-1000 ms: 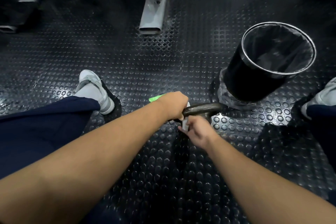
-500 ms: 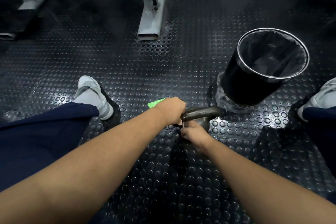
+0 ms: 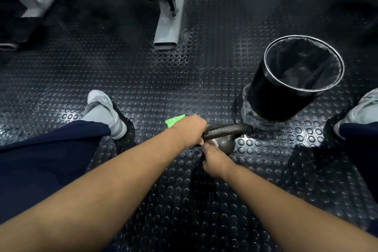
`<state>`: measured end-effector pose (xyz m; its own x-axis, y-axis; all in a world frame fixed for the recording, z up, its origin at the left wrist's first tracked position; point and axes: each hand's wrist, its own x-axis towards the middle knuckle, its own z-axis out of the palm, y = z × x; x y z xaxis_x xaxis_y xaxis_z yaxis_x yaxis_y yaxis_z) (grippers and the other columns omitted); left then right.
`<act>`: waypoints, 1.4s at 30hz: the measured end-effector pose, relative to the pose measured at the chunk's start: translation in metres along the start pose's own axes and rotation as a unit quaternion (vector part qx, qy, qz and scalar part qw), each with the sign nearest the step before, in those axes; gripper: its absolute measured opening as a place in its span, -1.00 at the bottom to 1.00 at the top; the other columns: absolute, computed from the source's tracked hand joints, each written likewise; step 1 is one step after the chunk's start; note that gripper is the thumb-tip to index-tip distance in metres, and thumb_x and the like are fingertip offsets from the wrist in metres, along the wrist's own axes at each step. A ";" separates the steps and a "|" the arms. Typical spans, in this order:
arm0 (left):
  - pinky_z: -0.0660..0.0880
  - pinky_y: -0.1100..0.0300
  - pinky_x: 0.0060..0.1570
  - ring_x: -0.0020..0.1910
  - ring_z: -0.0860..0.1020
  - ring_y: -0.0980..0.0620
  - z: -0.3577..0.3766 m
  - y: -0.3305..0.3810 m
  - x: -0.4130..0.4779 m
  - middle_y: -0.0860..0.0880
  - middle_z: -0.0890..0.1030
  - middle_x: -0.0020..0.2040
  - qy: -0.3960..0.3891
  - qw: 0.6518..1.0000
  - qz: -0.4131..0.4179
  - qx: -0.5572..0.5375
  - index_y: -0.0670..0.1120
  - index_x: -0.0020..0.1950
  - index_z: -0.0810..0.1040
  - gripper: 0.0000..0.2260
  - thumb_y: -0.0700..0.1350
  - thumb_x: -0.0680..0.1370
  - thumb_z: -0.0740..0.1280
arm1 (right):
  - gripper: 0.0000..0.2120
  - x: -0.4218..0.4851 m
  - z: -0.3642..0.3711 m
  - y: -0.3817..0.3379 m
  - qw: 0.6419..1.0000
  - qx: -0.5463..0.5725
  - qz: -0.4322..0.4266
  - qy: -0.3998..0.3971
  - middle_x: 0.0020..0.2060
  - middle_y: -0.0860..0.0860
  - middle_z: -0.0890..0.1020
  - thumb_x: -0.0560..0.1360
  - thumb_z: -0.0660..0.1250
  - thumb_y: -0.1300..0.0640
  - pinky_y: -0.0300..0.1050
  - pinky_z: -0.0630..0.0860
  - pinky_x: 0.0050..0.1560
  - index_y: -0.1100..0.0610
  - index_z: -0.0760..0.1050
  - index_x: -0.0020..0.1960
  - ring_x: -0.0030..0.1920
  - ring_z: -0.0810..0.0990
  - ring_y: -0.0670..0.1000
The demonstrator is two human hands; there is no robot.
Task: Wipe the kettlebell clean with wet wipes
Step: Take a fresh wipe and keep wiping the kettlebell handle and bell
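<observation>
A dark iron kettlebell (image 3: pixel 227 137) stands on the studded rubber floor between my feet. My left hand (image 3: pixel 190 130) grips the left end of its handle. My right hand (image 3: pixel 214 158) is just below, against the near side of the bell's body, holding a white wet wipe (image 3: pixel 214 143) of which only a small corner shows. Most of the bell's body is hidden behind my hands. A green wipe packet (image 3: pixel 173 120) lies on the floor behind my left hand, partly covered by it.
A black bin with a liner (image 3: pixel 286 88) stands to the right of the kettlebell. My grey shoes are at left (image 3: pixel 104 110) and right (image 3: pixel 362 110). A grey machine leg (image 3: pixel 169 24) and other gym equipment stand farther back.
My right hand slid from beside the handle down onto the near side of the bell's body, hiding most of the wipe. My left hand kept its grip. The view tilted down slightly.
</observation>
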<state>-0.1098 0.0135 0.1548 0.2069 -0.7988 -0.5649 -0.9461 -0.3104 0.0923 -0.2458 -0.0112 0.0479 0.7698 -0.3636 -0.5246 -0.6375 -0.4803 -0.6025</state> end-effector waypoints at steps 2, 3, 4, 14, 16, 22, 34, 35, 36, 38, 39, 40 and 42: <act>0.39 0.12 -0.23 -0.05 0.64 -0.14 0.001 0.000 -0.001 -0.14 0.62 -0.09 0.001 1.000 -0.002 -0.007 -0.18 0.12 0.66 -0.75 -0.03 0.56 0.49 | -0.43 0.000 0.002 -0.002 1.000 -0.003 0.000 -0.001 0.40 0.14 0.40 0.50 0.26 0.30 -0.13 0.29 0.45 0.20 0.28 0.51 0.44 0.38 0.12; 0.40 0.11 -0.22 -0.06 0.64 -0.13 0.001 0.000 -0.002 -0.12 0.59 -0.13 0.001 1.000 0.001 -0.011 -0.18 0.11 0.66 -0.75 -0.04 0.56 0.49 | -0.45 0.000 0.001 -0.003 1.000 0.018 0.001 0.001 0.36 0.14 0.43 0.50 0.27 0.30 -0.14 0.33 0.41 0.20 0.30 0.48 0.40 0.42 0.13; 0.41 0.11 -0.21 -0.04 0.65 -0.14 0.002 -0.001 -0.001 -0.12 0.57 -0.14 0.004 1.000 0.003 -0.014 -0.19 0.11 0.65 -0.76 -0.05 0.56 0.49 | -0.48 0.000 -0.001 -0.003 0.999 0.045 0.009 0.002 0.30 0.14 0.47 0.50 0.27 0.30 -0.14 0.39 0.34 0.19 0.33 0.45 0.32 0.48 0.13; 0.50 0.10 -0.17 -0.03 0.66 -0.14 0.022 0.000 0.000 -0.14 0.66 -0.01 0.037 0.999 -0.001 0.012 -0.15 0.09 0.63 -0.86 -0.10 0.63 0.38 | -0.58 -0.010 0.013 -0.005 0.960 0.277 0.018 0.046 -0.02 -0.14 0.55 0.46 0.22 0.46 -0.46 0.44 0.11 0.00 0.40 0.14 0.08 0.53 -0.12; 0.50 0.11 -0.18 -0.06 0.66 -0.14 0.021 -0.001 0.001 -0.13 0.66 -0.03 0.035 0.999 0.002 0.007 -0.15 0.09 0.64 -0.86 -0.10 0.63 0.38 | -0.63 -0.001 0.006 -0.007 0.958 0.280 0.004 0.054 -0.07 -0.14 0.55 0.48 0.23 0.50 -0.42 0.48 0.12 0.11 0.41 0.13 0.01 0.54 -0.18; 0.52 0.08 -0.15 -0.09 0.65 -0.13 0.020 -0.002 0.002 -0.09 0.57 -0.15 0.040 0.999 0.002 0.003 -0.14 0.07 0.65 -0.90 -0.15 0.61 0.38 | -0.69 0.006 0.000 -0.009 0.936 0.347 0.009 0.049 -0.10 -0.03 0.65 0.48 0.28 0.51 -0.44 0.51 -0.04 0.22 0.53 0.12 -0.03 0.62 -0.04; 0.54 0.10 -0.12 -0.05 0.67 -0.14 0.010 0.000 0.000 -0.13 0.68 -0.05 0.010 0.999 -0.010 -0.030 -0.14 0.10 0.67 -0.86 -0.14 0.57 0.42 | -0.76 -0.003 -0.018 -0.012 0.931 0.356 0.072 0.042 -0.25 -0.03 0.63 0.55 0.26 0.43 -0.33 0.51 -0.23 0.12 0.55 -0.06 -0.19 0.61 -0.03; 0.53 0.09 -0.12 -0.04 0.67 -0.14 0.011 0.000 -0.001 -0.13 0.68 -0.05 0.009 0.999 -0.009 -0.032 -0.15 0.10 0.66 -0.86 -0.14 0.57 0.43 | -0.78 -0.006 -0.019 -0.014 0.960 0.274 0.051 0.038 -0.23 -0.07 0.59 0.55 0.28 0.39 -0.32 0.46 -0.23 0.07 0.49 -0.06 -0.19 0.57 -0.08; 0.52 0.09 -0.13 -0.04 0.67 -0.14 0.011 -0.001 -0.001 -0.13 0.66 -0.07 0.009 0.999 -0.006 -0.030 -0.15 0.09 0.66 -0.86 -0.14 0.57 0.43 | -0.81 -0.006 -0.019 -0.015 0.978 0.205 0.034 0.032 -0.19 -0.08 0.56 0.55 0.31 0.34 -0.29 0.41 -0.18 0.06 0.43 -0.04 -0.17 0.54 -0.10; 0.49 0.10 -0.17 -0.05 0.67 -0.15 0.012 -0.001 -0.001 -0.11 0.62 -0.12 0.011 1.000 -0.004 -0.026 -0.15 0.07 0.65 -0.88 -0.15 0.57 0.43 | -0.79 -0.004 -0.013 -0.015 0.990 0.136 0.025 0.027 -0.09 -0.04 0.51 0.54 0.36 0.25 -0.26 0.34 -0.06 0.06 0.35 0.04 -0.07 0.49 -0.05; 0.48 0.10 -0.18 -0.05 0.67 -0.16 0.012 0.000 -0.002 -0.11 0.61 -0.12 0.013 1.000 -0.004 -0.025 -0.15 0.07 0.65 -0.89 -0.16 0.57 0.42 | -0.79 -0.003 -0.010 -0.015 0.987 0.157 0.030 0.022 -0.08 -0.01 0.52 0.53 0.36 0.27 -0.22 0.36 -0.05 0.08 0.37 0.04 -0.05 0.50 -0.02; 0.47 0.10 -0.18 -0.04 0.67 -0.16 0.012 0.000 -0.002 -0.12 0.63 -0.10 0.014 1.000 -0.006 -0.024 -0.15 0.08 0.65 -0.89 -0.17 0.57 0.42 | -0.81 -0.002 -0.008 -0.014 0.972 0.231 0.044 0.019 -0.09 0.03 0.56 0.52 0.34 0.34 -0.14 0.42 -0.06 0.11 0.42 0.02 -0.06 0.53 0.02; 0.48 0.10 -0.15 -0.04 0.66 -0.17 0.010 0.001 -0.003 -0.14 0.64 -0.06 0.013 1.000 -0.010 -0.024 -0.16 0.10 0.64 -0.88 -0.17 0.58 0.41 | -0.73 -0.005 -0.011 -0.014 0.883 0.462 0.086 0.002 -0.09 0.10 0.64 0.50 0.26 0.50 0.00 0.56 0.03 0.16 0.53 0.00 -0.07 0.60 0.04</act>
<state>-0.1142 0.0205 0.1478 0.2328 -0.8049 -0.5458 -0.9289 -0.3503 0.1205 -0.2398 -0.0115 0.0658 0.6573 -0.3719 -0.6554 -0.4987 0.4374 -0.7483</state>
